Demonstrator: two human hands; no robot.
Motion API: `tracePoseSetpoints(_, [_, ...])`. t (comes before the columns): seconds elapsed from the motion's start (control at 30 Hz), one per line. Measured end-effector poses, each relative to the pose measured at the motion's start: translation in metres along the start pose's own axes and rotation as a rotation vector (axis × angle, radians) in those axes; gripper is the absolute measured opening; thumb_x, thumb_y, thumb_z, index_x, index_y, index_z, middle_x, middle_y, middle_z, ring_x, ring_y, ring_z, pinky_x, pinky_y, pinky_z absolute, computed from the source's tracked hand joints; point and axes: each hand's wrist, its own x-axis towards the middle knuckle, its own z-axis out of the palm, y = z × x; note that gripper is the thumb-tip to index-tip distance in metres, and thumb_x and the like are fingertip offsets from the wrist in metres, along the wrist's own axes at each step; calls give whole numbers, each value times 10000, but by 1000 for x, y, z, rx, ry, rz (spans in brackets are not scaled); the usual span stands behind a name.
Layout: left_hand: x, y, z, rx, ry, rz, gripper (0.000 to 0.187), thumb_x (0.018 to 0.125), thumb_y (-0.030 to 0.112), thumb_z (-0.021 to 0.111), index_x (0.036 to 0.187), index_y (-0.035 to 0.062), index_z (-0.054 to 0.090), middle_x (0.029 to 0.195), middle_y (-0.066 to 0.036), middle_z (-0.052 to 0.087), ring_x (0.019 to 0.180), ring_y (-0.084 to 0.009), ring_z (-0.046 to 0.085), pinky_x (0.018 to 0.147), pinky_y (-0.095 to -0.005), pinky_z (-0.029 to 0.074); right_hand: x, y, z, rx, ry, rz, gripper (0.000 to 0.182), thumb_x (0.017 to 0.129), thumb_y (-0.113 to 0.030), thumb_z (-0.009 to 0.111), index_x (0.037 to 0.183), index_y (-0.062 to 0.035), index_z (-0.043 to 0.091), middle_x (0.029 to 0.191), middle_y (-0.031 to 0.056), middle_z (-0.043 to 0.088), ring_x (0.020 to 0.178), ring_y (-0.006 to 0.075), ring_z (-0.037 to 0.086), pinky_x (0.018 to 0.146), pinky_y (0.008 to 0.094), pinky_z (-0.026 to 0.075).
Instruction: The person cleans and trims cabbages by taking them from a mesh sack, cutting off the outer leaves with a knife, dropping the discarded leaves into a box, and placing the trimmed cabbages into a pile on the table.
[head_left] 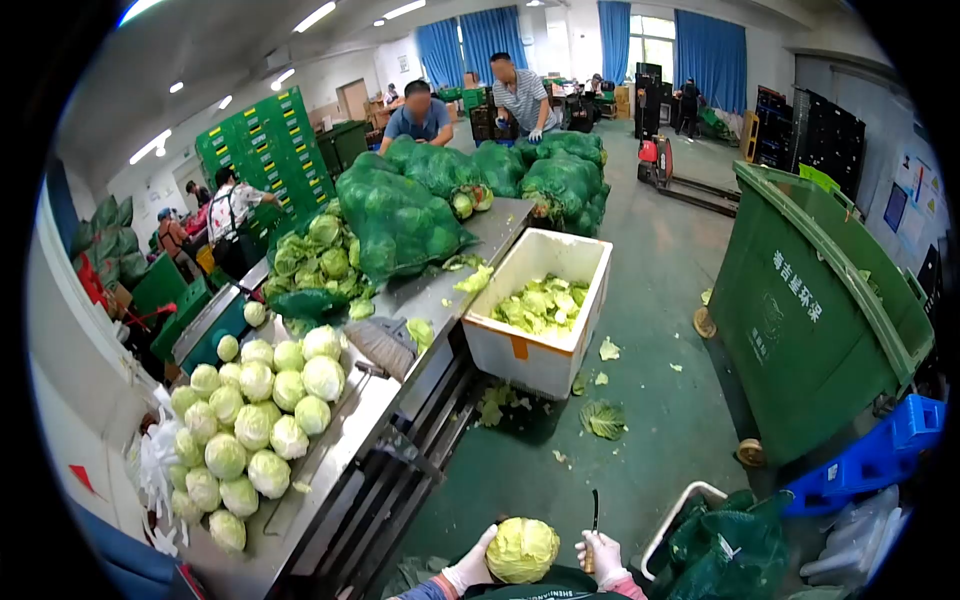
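At the bottom of the head view, my left hand, in a white glove, is wrapped around the left side of a pale green cabbage. My right hand, gloved too, grips the handle of a knife, its dark narrow blade pointing up. The blade is apart from the cabbage, a little to its right. On the steel table to my left lies a heap of trimmed cabbages. Behind it is a pile of leafier cabbages.
A white foam box holds loose leaves beside the table. Green mesh sacks of cabbages lie at the table's far end, near two people. A large green bin stands right; a blue pallet and green netting are nearer.
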Motion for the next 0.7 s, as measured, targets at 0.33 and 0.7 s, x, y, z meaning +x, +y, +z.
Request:
tracePoseSetpoints(0.33, [39, 148, 11, 98, 52, -16, 688, 947, 586, 371, 1461, 129, 333, 1485, -93, 368, 1362, -263, 342, 1134, -438, 241, 74, -65, 83, -69, 70, -62, 202, 937, -208, 579, 1039, -34, 591, 743, 101, 650, 514, 140, 572, 440, 263, 464])
tracePoseSetpoints(0.7, [58, 238, -17, -41, -53, 187, 740, 924, 638, 335, 1471, 141, 311, 1515, -96, 310, 1387, -285, 300, 1147, -475, 205, 116, -135, 170, -423, -47, -56, 306, 914, -380, 594, 990, -86, 634, 715, 4, 621, 532, 103, 544, 454, 245, 435])
